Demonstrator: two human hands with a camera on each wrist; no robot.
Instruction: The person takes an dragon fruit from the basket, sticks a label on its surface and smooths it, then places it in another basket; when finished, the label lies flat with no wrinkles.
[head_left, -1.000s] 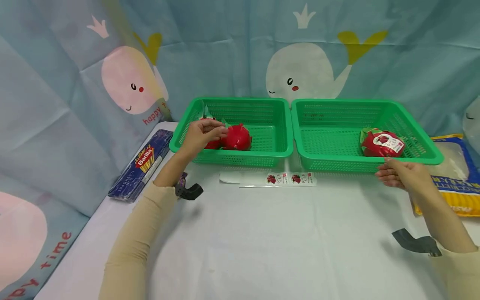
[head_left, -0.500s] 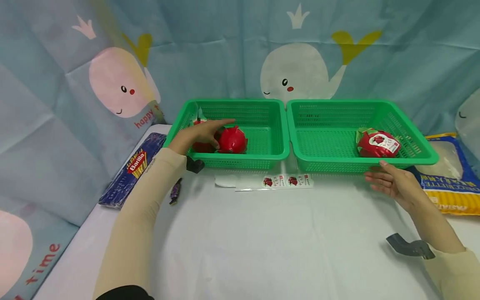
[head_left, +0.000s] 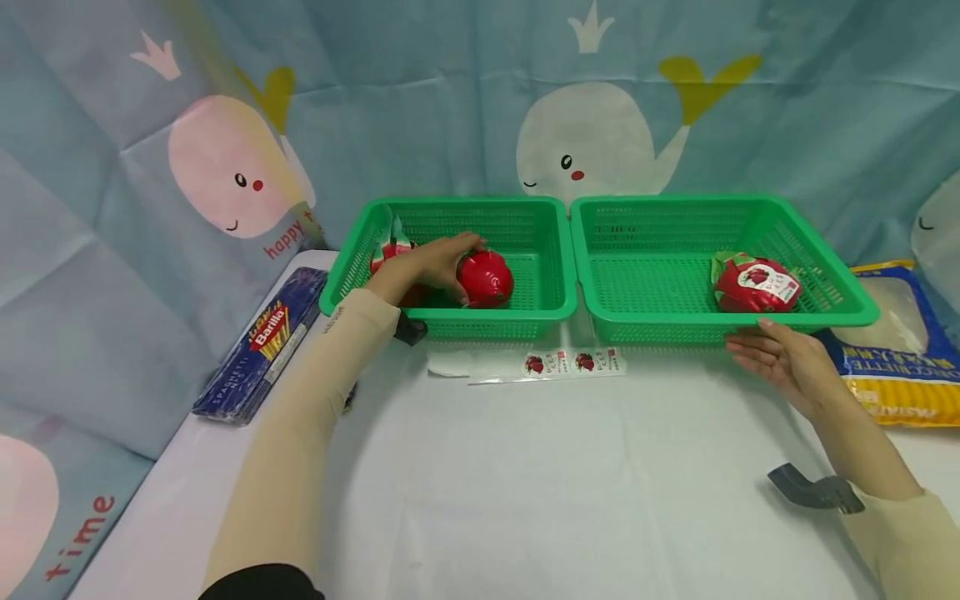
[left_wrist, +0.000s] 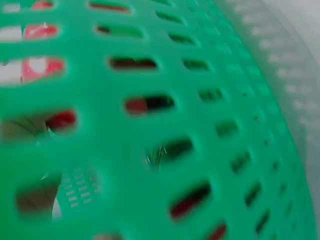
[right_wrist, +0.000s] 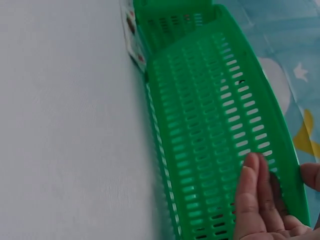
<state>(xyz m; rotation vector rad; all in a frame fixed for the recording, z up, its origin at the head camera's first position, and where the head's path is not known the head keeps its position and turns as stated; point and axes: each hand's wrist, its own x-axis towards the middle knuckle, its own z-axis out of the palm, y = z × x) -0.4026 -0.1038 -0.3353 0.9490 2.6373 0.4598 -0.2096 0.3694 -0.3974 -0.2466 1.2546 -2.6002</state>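
In the left green basket (head_left: 495, 317), my left hand (head_left: 435, 265) holds a red dragon fruit (head_left: 487, 279), its thumb at the near side and fingers over the far side. More red fruit with a leafy top (head_left: 392, 246) lies behind that wrist, partly covered. The left wrist view is filled by the basket's slotted wall (left_wrist: 115, 150), with bits of red behind the slots. At the right basket (head_left: 675, 321), my right hand (head_left: 783, 362) has fairly straight fingers (right_wrist: 250, 200) against the outer front wall, and its thumb is at the rim. A labelled dragon fruit (head_left: 757, 285) lies inside.
A strip of dragon fruit stickers (head_left: 555, 365) lies on the white table (head_left: 555, 483) before the baskets. Left is a blue Barilla spaghetti pack (head_left: 258, 350); right, a blue and yellow pasta bag (head_left: 903, 358). A whale-print curtain (head_left: 435, 100) hangs behind.
My left hand has come down into the left basket, closed round the dragon fruit and shifted it slightly right. My right hand has moved only a little, staying by the right basket's front rim.
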